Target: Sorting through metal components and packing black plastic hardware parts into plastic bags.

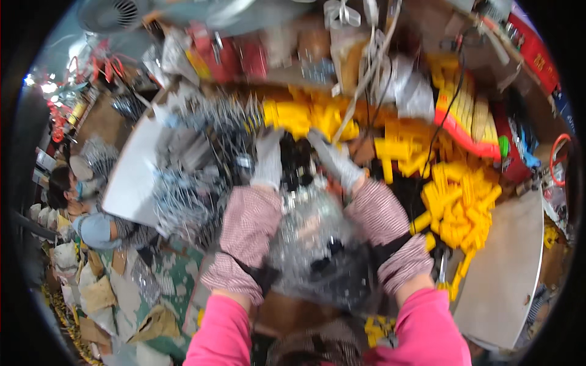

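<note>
Both my hands wear pale grey gloves and reach forward over a pile of small black parts on the table. My left hand is at the left side of the pile, fingers stretched toward the yellow plastic pieces behind it. On the right side, my right hand points inward with its fingers extended. Neither glove shows a held thing, though motion blurs the fingertips. Closer to me, between my forearms, lies a clear plastic bag with black parts in it.
Grey cable-like strands heap up at the left beside a white board. More yellow pieces are piled at the right, above a pale panel. White cords hang at the back. Another person sits at the far left.
</note>
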Motion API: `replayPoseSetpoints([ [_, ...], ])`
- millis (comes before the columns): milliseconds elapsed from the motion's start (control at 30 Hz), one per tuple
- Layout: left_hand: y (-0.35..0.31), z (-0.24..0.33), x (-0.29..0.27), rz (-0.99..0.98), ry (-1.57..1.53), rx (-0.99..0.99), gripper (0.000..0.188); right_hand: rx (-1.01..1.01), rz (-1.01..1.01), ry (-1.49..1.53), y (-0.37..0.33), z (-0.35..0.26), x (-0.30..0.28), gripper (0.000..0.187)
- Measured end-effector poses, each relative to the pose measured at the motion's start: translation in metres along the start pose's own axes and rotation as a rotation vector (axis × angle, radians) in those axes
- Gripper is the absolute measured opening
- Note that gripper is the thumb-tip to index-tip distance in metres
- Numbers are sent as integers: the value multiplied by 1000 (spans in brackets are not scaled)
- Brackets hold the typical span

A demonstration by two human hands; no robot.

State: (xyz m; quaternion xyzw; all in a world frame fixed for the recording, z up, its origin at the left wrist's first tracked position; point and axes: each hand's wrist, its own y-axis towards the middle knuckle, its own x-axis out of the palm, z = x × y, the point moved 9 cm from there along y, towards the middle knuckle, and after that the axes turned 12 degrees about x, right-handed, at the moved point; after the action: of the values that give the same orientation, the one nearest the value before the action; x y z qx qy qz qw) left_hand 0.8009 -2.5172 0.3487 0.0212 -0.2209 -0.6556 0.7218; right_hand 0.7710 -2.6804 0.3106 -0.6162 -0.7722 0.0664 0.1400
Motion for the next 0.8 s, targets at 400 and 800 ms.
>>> replayPoseSetpoints([
  [400,-333,-26,47,-780,1120,177,23,-56,3,-1322,-166,168,0,28],
  [800,-328,-32,13,-702,1021,-58,25,121,-105,-1466,-143,130,1,37],
])
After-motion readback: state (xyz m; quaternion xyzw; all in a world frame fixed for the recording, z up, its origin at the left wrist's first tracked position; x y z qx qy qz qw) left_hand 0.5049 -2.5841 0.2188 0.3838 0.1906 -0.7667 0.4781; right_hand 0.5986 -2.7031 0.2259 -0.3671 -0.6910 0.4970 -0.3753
